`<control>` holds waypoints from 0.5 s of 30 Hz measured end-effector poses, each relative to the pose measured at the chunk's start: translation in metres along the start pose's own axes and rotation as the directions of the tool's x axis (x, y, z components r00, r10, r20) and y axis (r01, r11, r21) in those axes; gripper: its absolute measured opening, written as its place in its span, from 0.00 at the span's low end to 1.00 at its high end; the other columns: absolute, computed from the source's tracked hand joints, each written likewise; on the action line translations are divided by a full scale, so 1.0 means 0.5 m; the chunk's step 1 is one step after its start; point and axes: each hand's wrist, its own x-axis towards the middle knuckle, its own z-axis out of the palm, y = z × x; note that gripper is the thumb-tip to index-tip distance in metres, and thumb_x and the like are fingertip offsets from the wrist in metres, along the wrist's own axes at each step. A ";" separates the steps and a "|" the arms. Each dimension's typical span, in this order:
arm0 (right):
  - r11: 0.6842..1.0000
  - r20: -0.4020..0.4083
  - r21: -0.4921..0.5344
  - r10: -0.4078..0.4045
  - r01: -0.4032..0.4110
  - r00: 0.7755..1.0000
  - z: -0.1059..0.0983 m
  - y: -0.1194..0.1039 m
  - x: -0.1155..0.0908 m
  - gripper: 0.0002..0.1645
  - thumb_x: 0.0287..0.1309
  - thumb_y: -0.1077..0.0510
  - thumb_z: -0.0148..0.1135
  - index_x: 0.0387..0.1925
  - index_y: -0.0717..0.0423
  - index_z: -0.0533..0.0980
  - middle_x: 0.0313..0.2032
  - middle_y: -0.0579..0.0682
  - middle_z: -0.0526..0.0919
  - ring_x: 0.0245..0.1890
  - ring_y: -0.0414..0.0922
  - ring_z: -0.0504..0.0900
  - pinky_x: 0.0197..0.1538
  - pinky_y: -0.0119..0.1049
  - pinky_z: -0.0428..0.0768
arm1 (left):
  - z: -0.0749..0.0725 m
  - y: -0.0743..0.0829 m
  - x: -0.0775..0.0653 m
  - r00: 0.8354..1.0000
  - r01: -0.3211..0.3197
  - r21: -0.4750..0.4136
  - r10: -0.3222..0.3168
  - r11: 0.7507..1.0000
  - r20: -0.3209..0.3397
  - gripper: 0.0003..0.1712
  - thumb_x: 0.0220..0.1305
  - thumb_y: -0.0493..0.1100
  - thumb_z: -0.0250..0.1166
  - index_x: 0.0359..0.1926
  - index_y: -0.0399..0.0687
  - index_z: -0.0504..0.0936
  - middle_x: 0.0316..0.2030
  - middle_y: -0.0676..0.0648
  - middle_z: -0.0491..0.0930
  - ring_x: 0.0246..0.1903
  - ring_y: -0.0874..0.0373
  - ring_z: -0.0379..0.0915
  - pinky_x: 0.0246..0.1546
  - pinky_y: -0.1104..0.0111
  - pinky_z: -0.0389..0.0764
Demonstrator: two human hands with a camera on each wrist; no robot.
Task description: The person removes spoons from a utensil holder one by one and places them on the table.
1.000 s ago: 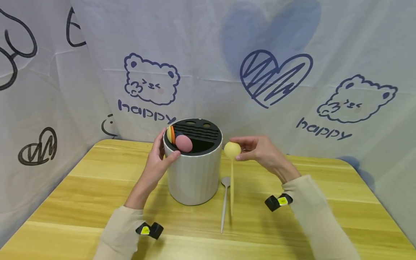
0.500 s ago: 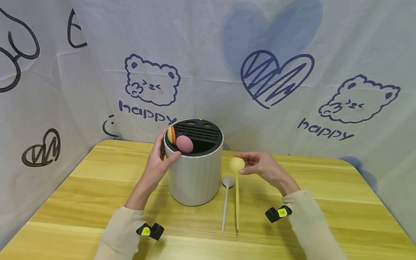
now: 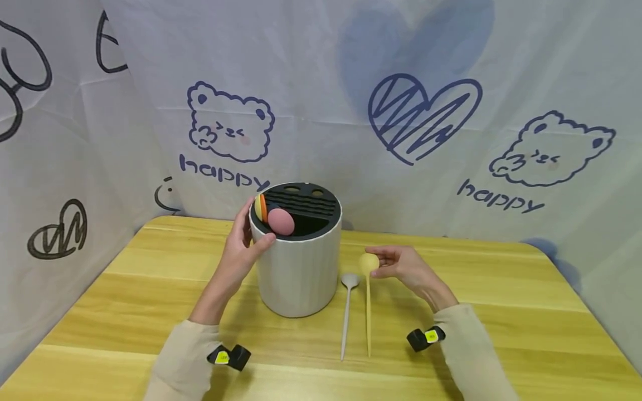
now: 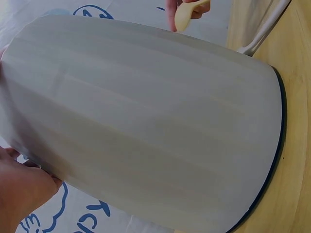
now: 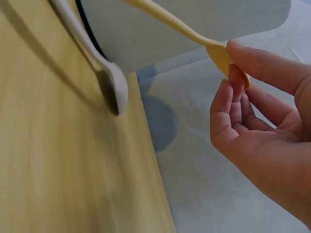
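A white ribbed utensil holder [image 3: 298, 278] with a black slotted top stands on the wooden table. My left hand [image 3: 239, 253] grips its upper left side, thumb at the front of the rim and fingers round the far side. A pink rounded utensil head [image 3: 281, 221] and upright yellow and orange ones [image 3: 261, 208] stick out of the holder's front left opening. To the right, my right hand [image 3: 408, 270] pinches a yellow spoon [image 5: 170, 22] by its bowl, between thumb and fingers, its handle pointing toward me. Beside it a light grey spoon [image 3: 346, 317] lies on the table.
The wooden table [image 3: 476, 345] ends at a white cloth backdrop [image 3: 321, 139] with bear and heart drawings. The grey spoon lies between the holder and the yellow spoon, its bowl close to the holder's base.
My right hand has lowered the yellow spoon from near the holder's rim toward the table, slightly right, beside the grey spoon. My left hand keeps its grip on the holder.
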 end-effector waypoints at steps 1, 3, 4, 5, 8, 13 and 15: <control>1.000 -0.004 -0.003 0.001 -0.001 1.000 -0.001 0.001 0.000 0.34 0.51 0.71 0.67 0.61 0.72 0.69 0.47 0.60 0.81 0.42 0.44 0.79 0.45 0.31 0.80 | -0.001 0.001 0.000 1.000 0.000 0.002 0.000 1.000 -0.002 0.47 0.62 0.45 0.60 0.76 0.48 0.45 0.74 0.47 0.48 0.71 0.55 0.45 0.69 0.57 0.52; 1.000 -0.010 -0.013 0.006 -0.006 1.000 -0.003 0.003 0.000 0.34 0.52 0.71 0.67 0.61 0.72 0.69 0.48 0.61 0.81 0.43 0.45 0.79 0.45 0.31 0.80 | -0.002 0.004 0.002 1.000 -0.007 0.000 0.007 1.000 -0.002 0.47 0.62 0.45 0.60 0.76 0.48 0.45 0.74 0.47 0.48 0.71 0.55 0.45 0.69 0.57 0.51; 1.000 -0.014 -0.017 0.011 -0.011 1.000 -0.004 0.004 0.000 0.34 0.52 0.71 0.67 0.61 0.72 0.69 0.48 0.61 0.81 0.43 0.45 0.79 0.45 0.31 0.80 | -0.002 0.005 0.002 1.000 -0.009 0.001 0.009 1.000 -0.002 0.47 0.62 0.45 0.60 0.76 0.48 0.46 0.74 0.47 0.48 0.71 0.55 0.45 0.70 0.57 0.51; 1.000 -0.020 -0.025 0.017 -0.017 1.000 -0.006 0.006 0.000 0.33 0.52 0.70 0.67 0.61 0.72 0.69 0.49 0.61 0.81 0.43 0.45 0.79 0.45 0.31 0.80 | -0.002 0.005 0.003 1.000 -0.011 0.002 0.011 1.000 -0.002 0.47 0.62 0.45 0.60 0.76 0.49 0.46 0.74 0.47 0.48 0.71 0.56 0.45 0.70 0.57 0.50; 0.997 -0.038 -0.060 0.036 -0.039 0.999 -0.011 0.013 -0.002 0.33 0.52 0.69 0.67 0.61 0.70 0.70 0.51 0.61 0.80 0.44 0.46 0.79 0.46 0.32 0.80 | -0.001 0.006 0.004 1.000 -0.015 0.000 0.015 1.000 0.004 0.46 0.62 0.44 0.60 0.76 0.49 0.46 0.74 0.47 0.48 0.71 0.56 0.45 0.70 0.58 0.50; 0.987 -0.064 -0.148 0.053 -0.062 0.997 -0.017 0.024 -0.002 0.32 0.53 0.65 0.69 0.61 0.67 0.72 0.55 0.61 0.78 0.49 0.49 0.78 0.52 0.39 0.78 | 0.001 0.002 0.004 1.000 -0.015 -0.007 0.015 1.000 0.003 0.46 0.62 0.44 0.60 0.76 0.49 0.46 0.73 0.47 0.49 0.71 0.56 0.45 0.70 0.58 0.50; 0.979 -0.061 -0.197 0.049 -0.060 0.997 -0.019 0.029 -0.002 0.32 0.53 0.62 0.70 0.60 0.67 0.73 0.55 0.61 0.77 0.50 0.51 0.78 0.53 0.42 0.77 | 0.001 0.000 0.004 1.000 -0.017 -0.010 0.017 1.000 0.000 0.46 0.62 0.44 0.60 0.76 0.48 0.46 0.73 0.47 0.49 0.71 0.56 0.45 0.70 0.58 0.50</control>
